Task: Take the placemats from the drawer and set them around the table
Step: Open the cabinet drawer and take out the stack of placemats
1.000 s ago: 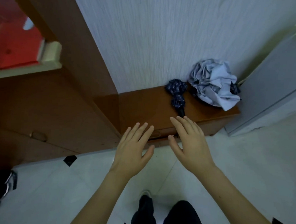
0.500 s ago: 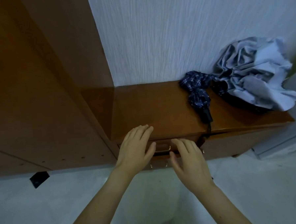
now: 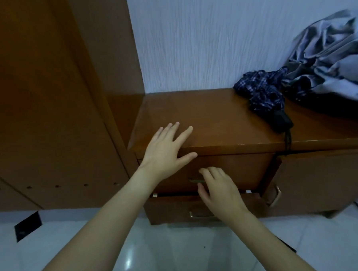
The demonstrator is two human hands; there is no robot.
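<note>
Since half a second ago, the left hand [image 3: 166,151] moved up and now lies flat, fingers spread, on the front left corner of the cabinet top [image 3: 210,117]. Below it, the right hand [image 3: 220,192] curls its fingers at the upper drawer [image 3: 233,169] handle [image 3: 194,181]; whether it grips, I cannot tell. No placemats are visible. A folded umbrella [image 3: 263,95] lies near the back right.

White textured wall [image 3: 210,40], tall wooden wardrobe [image 3: 47,100], glossy pale floor tiles [image 3: 180,253]
</note>
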